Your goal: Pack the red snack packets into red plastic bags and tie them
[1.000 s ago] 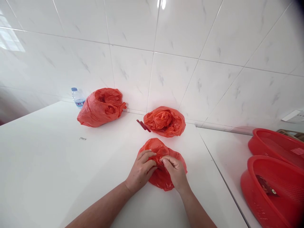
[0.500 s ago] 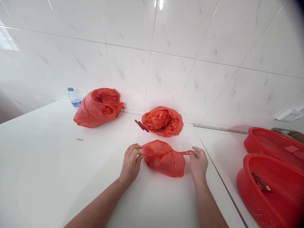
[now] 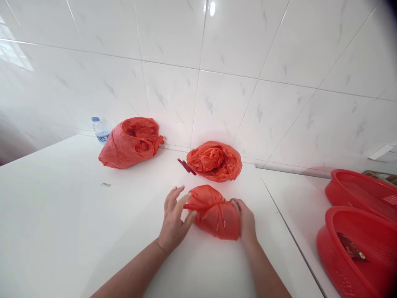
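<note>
A small red plastic bag (image 3: 214, 213), tied across its middle and bulging with contents I cannot make out, rests on the white table (image 3: 130, 231). My left hand (image 3: 175, 219) is at the bag's left end, fingers spread around the loose handle end there. Against the bag's right side lies my right hand (image 3: 246, 219), its fingers bent and partly hidden; whether they grip the plastic does not show. Just behind is an open red plastic bag (image 3: 214, 160) with crumpled red plastic inside.
A fuller red bag (image 3: 128, 142) leans back left beside a water bottle (image 3: 99, 131). Small dark red tools (image 3: 186, 166) lie near the tiled wall (image 3: 167, 95). Two red baskets (image 3: 335, 248) stand at the right, the nearer holding a dark packet (image 3: 352, 247). A small scrap (image 3: 106, 185) lies left.
Both hands have let go of the stretched handle ends. My left fingers have spread apart, and my right hand has moved left onto the bag's side.
</note>
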A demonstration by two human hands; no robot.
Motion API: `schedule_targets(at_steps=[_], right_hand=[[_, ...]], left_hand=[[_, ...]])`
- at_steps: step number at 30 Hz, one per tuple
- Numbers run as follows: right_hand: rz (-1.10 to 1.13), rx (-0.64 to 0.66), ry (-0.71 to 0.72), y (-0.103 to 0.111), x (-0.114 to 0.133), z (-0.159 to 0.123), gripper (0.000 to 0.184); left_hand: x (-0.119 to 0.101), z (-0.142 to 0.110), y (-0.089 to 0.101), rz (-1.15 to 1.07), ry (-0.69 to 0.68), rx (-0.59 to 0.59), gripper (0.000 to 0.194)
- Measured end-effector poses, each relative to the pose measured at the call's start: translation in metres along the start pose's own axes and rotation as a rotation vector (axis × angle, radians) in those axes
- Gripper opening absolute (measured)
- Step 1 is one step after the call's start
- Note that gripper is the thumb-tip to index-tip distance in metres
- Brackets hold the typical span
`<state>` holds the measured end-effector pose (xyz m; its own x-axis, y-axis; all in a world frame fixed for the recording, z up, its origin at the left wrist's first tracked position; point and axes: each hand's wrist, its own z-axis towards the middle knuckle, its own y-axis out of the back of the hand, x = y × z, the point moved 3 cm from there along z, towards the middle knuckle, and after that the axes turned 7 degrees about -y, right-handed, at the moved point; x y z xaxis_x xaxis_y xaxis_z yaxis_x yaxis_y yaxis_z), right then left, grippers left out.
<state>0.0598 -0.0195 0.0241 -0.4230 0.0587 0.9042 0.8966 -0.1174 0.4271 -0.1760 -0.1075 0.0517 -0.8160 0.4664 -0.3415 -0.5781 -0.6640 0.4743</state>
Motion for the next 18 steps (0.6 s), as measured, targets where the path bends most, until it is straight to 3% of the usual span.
schedule_targets(at_steps=[3,5,8,10,14,18], right_hand=[[-0.064,0.097,0.077,-0.021,0.010,-0.015,0.030],[-0.091,0.163,0.138,-0.033,0.017,-0.023,0.028],[-0.081,0.233,0.204,-0.042,0.024,-0.031,0.028],[-0.048,0.246,0.191,-0.042,0.026,-0.032,0.029],[0.030,0.275,0.131,-0.039,0.025,-0.030,0.031],[0.079,0.271,0.098,-0.039,0.022,-0.028,0.032]], left_hand=[[-0.027,-0.006,-0.002,0.050,-0.228,0.102,0.060],[-0.036,-0.008,-0.007,0.071,-0.281,0.221,0.073],[-0.032,-0.008,-0.014,0.104,-0.159,0.393,0.086],[-0.024,-0.006,-0.016,0.112,-0.062,0.447,0.090],[-0.012,-0.005,-0.017,0.098,0.016,0.476,0.091],[-0.013,-0.008,-0.018,0.045,-0.023,0.476,0.086]])
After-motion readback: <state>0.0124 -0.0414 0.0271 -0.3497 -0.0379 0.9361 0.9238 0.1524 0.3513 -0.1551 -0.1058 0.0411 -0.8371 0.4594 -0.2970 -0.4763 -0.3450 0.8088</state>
